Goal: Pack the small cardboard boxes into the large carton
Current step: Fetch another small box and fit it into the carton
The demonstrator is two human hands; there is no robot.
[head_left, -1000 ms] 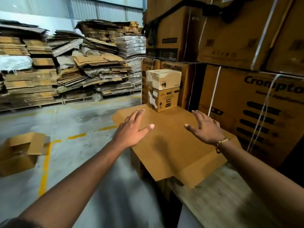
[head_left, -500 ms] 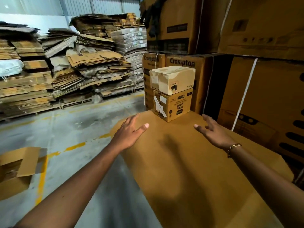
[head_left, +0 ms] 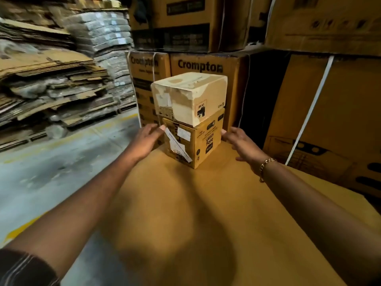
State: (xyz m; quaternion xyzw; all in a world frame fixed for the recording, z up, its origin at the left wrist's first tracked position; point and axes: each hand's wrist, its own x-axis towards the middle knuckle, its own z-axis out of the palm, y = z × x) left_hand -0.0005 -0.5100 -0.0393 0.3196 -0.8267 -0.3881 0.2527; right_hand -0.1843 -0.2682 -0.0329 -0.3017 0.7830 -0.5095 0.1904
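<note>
- Small cardboard boxes [head_left: 191, 120] stand stacked, pale box [head_left: 188, 96] on brown box [head_left: 193, 143], on a flat cardboard sheet [head_left: 185, 213].
- Between both grips lies the brown box.
- Left grip [head_left: 145, 139] is open, fingers straight, at its left edge.
- Right grip [head_left: 240, 141] is open at its right side.

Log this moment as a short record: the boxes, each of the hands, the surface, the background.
stack: pale box sits on brown box
left hand: fingers straight, at the brown box's left side
right hand: fingers straight, at its right side; contact unclear
surface: flat cardboard sheet
behind: Crompton cartons
left of view: flattened cardboard stacks, blurred
</note>
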